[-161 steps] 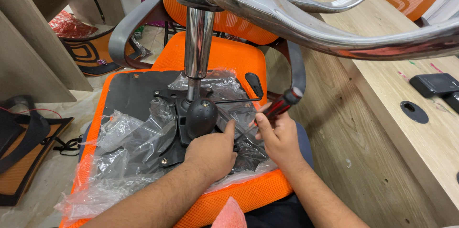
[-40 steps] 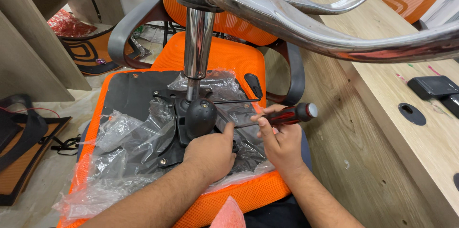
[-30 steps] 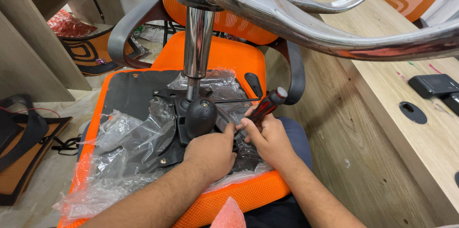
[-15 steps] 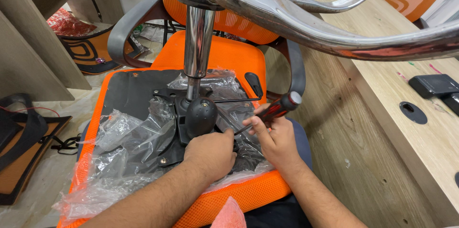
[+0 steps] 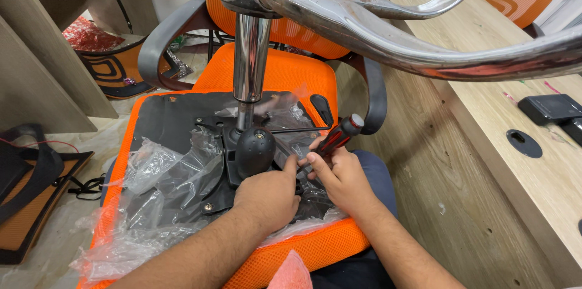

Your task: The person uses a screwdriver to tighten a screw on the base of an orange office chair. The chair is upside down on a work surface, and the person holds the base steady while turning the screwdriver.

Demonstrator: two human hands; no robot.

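The chrome chair base legs (image 5: 376, 28) are glossy metal, pitted with rust specks; the gas-lift column (image 5: 250, 53) below them is smooth, mirror-bright steel. Beneath the column, the seat mechanism plate (image 5: 242, 162) looks like matt black metal, its round knob (image 5: 254, 151) smooth dull plastic. Crinkled clear plastic wrap (image 5: 163, 174) lies glossy beside the plate. The seat cushion (image 5: 315, 249) around it is orange woven mesh cloth. The screwdriver handle (image 5: 336, 137) is black-and-red plastic or rubber. Right of the seat, the desk (image 5: 479, 162) shows matt wood-grain laminate.
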